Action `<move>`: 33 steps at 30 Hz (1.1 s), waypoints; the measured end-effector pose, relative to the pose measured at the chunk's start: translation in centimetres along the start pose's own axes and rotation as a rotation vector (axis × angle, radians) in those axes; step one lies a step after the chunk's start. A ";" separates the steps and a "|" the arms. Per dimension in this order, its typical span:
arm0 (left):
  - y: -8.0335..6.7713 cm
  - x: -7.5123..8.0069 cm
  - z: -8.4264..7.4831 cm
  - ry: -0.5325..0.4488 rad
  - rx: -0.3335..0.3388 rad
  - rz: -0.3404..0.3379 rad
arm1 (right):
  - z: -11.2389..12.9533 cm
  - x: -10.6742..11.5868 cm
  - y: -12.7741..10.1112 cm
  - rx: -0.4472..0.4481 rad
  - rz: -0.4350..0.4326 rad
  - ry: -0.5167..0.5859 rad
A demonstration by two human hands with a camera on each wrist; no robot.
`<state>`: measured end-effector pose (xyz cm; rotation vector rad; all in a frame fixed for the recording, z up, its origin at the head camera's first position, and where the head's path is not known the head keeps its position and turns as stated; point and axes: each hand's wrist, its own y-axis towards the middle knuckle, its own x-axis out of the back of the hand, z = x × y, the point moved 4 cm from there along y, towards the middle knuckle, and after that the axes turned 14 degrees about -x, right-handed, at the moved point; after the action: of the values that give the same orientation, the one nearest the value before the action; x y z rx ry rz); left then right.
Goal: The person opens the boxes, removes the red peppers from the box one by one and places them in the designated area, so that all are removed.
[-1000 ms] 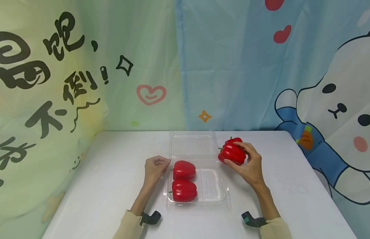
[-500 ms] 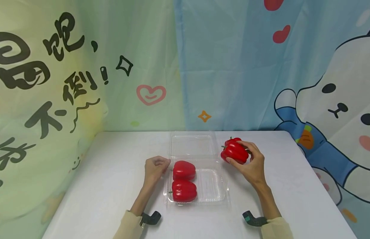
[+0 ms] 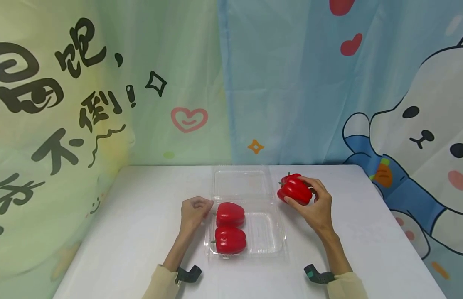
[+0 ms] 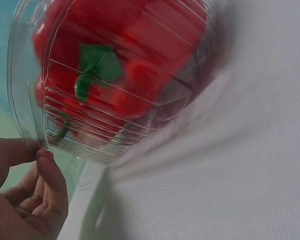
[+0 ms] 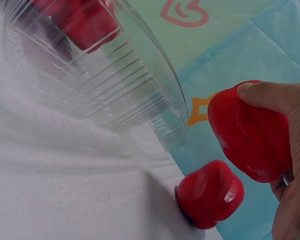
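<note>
Our right hand (image 3: 316, 206) curls its fingers (image 5: 270, 95) around a red pepper (image 3: 294, 189); our left hand (image 3: 193, 210) pinches the clear tray's (image 3: 267, 232) rim.

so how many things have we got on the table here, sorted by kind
clear plastic container: 1
red peppers: 4, two inside the container, one held in the right hand, one on the table behind it
total: 5
</note>
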<state>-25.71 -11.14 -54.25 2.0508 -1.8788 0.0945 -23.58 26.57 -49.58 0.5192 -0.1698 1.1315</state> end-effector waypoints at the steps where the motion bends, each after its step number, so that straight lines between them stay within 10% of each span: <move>1: 0.0 0.0 0.1 0.000 -0.001 0.001 | -0.1 0.0 0.0 -0.004 -0.001 -0.001; 33: 0.0 0.0 0.0 -0.016 0.004 -0.007 | -0.3 0.6 0.1 -0.002 -0.060 0.010</move>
<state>-25.72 -11.16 -54.27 2.0670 -1.8824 0.0806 -23.48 27.24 -49.55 0.5133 -0.1457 1.0756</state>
